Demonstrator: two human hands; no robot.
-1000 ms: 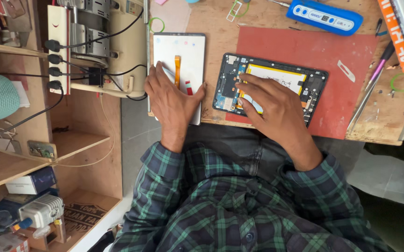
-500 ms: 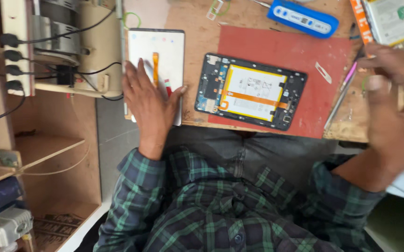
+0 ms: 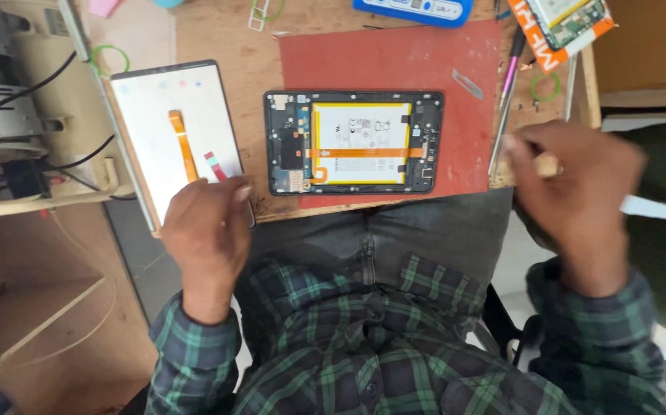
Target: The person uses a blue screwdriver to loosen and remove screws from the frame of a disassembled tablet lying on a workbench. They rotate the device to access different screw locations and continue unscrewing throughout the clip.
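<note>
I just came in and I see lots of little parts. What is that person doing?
A person in a checked shirt sits at a wooden bench. The left hand rests on the corner of a detached white screen panel. An opened tablet, its yellow battery showing, lies on a red mat. The right hand is blurred at the bench's edge near some thin tools.

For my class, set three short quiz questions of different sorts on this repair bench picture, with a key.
1. True or false: the opened black tablet with the yellow battery lies on the red rectangular mat.
2. Which hand touches the white detached screen panel with the orange flex strip? A left, B right.
3. Fill in: the right hand is beside the mat's ____ edge.

Key: 1 true. 2 A, the left hand rests on its near corner. 3 right.
</note>
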